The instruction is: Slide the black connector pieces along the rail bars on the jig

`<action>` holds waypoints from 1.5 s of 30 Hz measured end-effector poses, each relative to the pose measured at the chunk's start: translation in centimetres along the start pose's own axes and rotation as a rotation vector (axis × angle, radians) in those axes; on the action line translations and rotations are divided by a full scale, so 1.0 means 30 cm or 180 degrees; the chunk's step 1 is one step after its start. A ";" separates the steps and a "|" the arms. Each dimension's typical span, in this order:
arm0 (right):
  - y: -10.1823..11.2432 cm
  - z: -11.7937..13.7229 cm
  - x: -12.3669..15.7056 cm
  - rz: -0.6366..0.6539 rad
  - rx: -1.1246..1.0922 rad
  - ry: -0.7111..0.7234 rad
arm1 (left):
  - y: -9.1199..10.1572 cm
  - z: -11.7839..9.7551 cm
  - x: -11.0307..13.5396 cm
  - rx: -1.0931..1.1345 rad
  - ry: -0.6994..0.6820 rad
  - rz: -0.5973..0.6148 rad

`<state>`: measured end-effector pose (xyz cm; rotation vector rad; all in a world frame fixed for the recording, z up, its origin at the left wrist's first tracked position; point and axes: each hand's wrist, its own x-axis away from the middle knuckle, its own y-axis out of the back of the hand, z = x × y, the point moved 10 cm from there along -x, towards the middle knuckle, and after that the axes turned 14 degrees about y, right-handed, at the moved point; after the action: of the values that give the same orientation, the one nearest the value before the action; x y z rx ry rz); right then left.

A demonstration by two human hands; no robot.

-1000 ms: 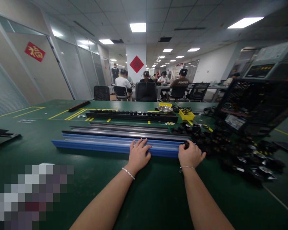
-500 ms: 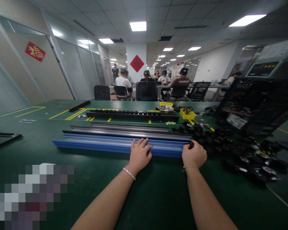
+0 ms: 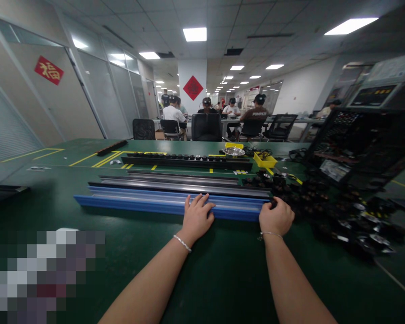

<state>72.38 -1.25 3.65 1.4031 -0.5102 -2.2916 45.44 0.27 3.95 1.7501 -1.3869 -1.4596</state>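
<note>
A long blue channel-shaped rail [image 3: 135,202] lies crosswise on the green table in front of me. My left hand [image 3: 198,216] rests on it right of its middle, fingers spread. At the rail's right end my right hand [image 3: 277,217] is closed around a small black part [image 3: 273,203], mostly hidden by the fingers. Whether that part touches the rail I cannot tell. Directly behind the blue rail lie dark and silvery rails [image 3: 175,184], parallel to it. A heap of black parts [image 3: 324,202] spreads to the right of my right hand.
Farther back is a black rail [image 3: 189,162] with a row of small round black pieces. Nearby are a yellow tray [image 3: 265,160], a metal dish [image 3: 234,151] and a dark open rack [image 3: 344,144]. People sit at a desk beyond the green table [image 3: 138,279].
My right hand has shifted slightly to the right with the black part, at the blue rail's end. My left hand has stayed in place on the rail.
</note>
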 end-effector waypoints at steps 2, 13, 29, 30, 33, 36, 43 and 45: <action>0.001 -0.001 -0.001 -0.0037 -0.0018 0.0028 | -0.001 0.001 0.000 -0.0001 0.0014 0.0008; 0.001 -0.020 -0.005 -0.0053 -0.0079 -0.0042 | -0.001 -0.002 -0.001 -0.0007 -0.0012 -0.0016; 0.020 -0.135 -0.053 0.0023 -0.0032 -0.0225 | -0.003 0.000 -0.011 -0.0003 0.0020 0.0127; 0.020 -0.143 -0.055 0.0026 -0.0011 -0.0266 | -0.004 0.001 -0.012 -0.0006 0.0023 0.0125; 0.022 -0.178 -0.068 0.0048 0.0053 -0.0370 | -0.006 0.003 -0.014 0.0007 0.0032 0.0105; 0.000 -0.235 -0.095 0.0286 0.0016 -0.0395 | -0.007 0.003 -0.016 0.0033 0.0044 0.0104; -0.131 -0.315 -0.153 0.1408 -0.0659 0.0250 | -0.005 0.001 -0.034 0.0087 0.0055 0.0171; -0.157 -0.302 -0.159 0.1553 -0.0807 0.0630 | -0.009 0.002 -0.043 0.0101 0.0050 0.0203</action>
<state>81.80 4.35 0.97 1.2050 -0.4251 -1.7417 45.59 1.54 4.27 1.7169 -1.4517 -1.3946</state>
